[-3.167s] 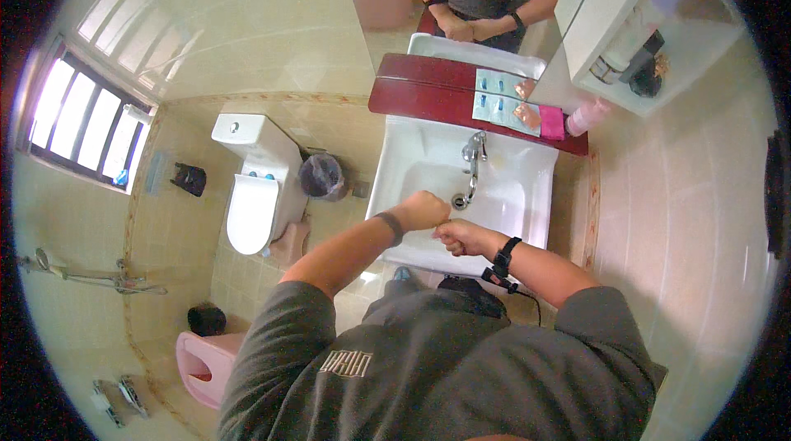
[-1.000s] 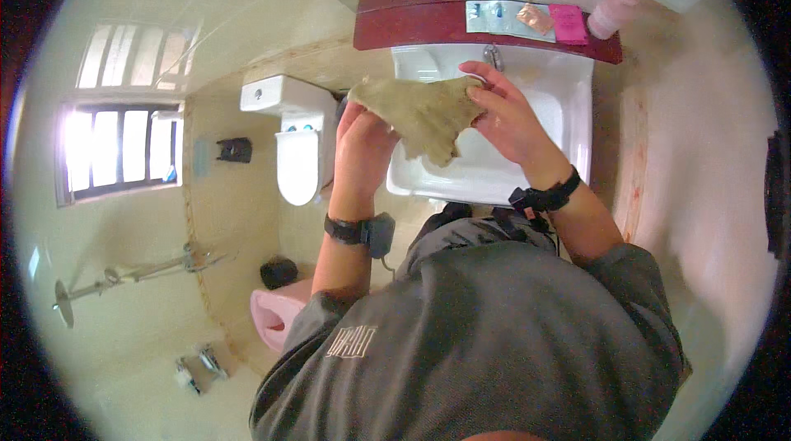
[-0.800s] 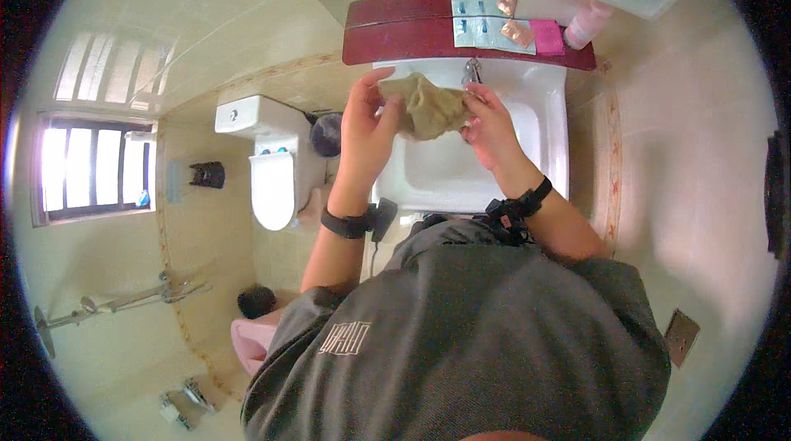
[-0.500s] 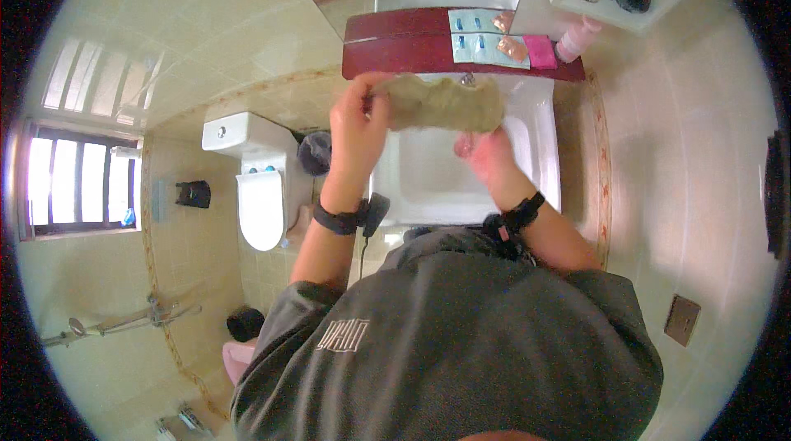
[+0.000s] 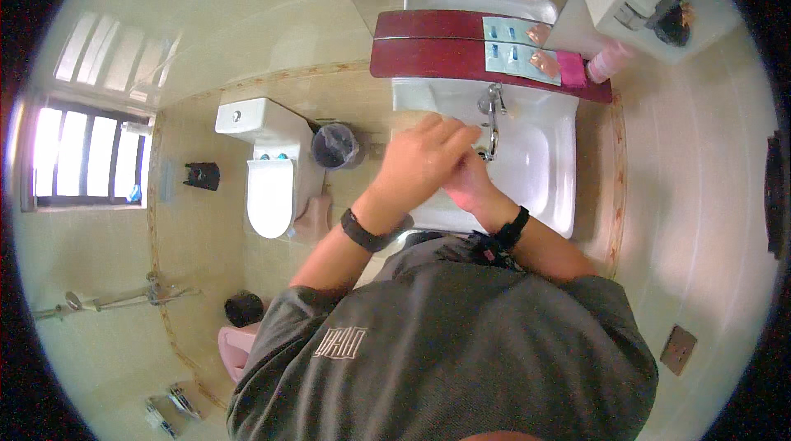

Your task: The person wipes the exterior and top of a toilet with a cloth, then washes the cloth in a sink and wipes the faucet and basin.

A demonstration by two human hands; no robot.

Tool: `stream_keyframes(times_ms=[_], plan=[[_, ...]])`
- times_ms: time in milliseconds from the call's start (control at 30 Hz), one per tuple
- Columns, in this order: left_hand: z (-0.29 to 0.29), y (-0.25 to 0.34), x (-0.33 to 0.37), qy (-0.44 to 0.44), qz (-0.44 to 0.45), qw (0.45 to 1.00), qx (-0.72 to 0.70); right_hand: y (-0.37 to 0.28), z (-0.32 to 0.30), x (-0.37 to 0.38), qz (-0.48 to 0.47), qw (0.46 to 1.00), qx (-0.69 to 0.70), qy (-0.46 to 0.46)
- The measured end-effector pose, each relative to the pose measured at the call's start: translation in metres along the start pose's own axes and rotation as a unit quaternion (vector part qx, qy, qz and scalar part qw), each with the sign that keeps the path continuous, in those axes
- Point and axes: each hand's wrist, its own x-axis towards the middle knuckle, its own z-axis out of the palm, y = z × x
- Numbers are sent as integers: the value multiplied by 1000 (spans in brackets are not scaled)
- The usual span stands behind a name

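Head view, looking straight down: the left hand (image 5: 424, 159) lies over the right hand (image 5: 465, 185), fingers curled and pressed together above the white sink (image 5: 544, 185). Whether either hand has anything in its grasp cannot be told; the left covers most of the right, and only a pale sliver shows at about eleven o'clock from the left knuckles, too small to identify. Both wrists carry dark bands.

At one o'clock from the hands stands the chrome tap (image 5: 493, 111), just beside the left fingertips. Beyond it, at twelve to one o'clock, runs the dark red shelf (image 5: 428, 58), with flat blue packets and a pink bottle (image 5: 608, 62) toward its right end. At nine o'clock sits a small lined bin (image 5: 334, 146), and further that way the white toilet (image 5: 268, 165).

Risks, as I judge them: the fingers are close enough to the tap to knock against it, and any water wrung or shaken off here could splash past the basin's left rim onto the tiled floor.
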Motion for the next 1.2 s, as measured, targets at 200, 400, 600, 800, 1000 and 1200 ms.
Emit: stream_keyframes(times_ms=[200,400,600,800,1000,1200], plan=[[20,26,-5,-31,-8,995,-95,-1,-16,-15,-65,997,-48,0],[32,16,15,-77,-57,951,-293,-44,-24,-30,-181,964,-162,-108],[101,-49,94,22,-75,984,-157,-92,43,-103,-196,973,-74,93],[182,-52,149,34,99,994,17,-123,-14,-188,-196,978,74,-16],[215,-28,172,-69,125,981,132,-142,5,-239,-333,814,-428,210],[243,-40,162,-77,115,973,185,-141,-10,-245,-394,857,-274,185]])
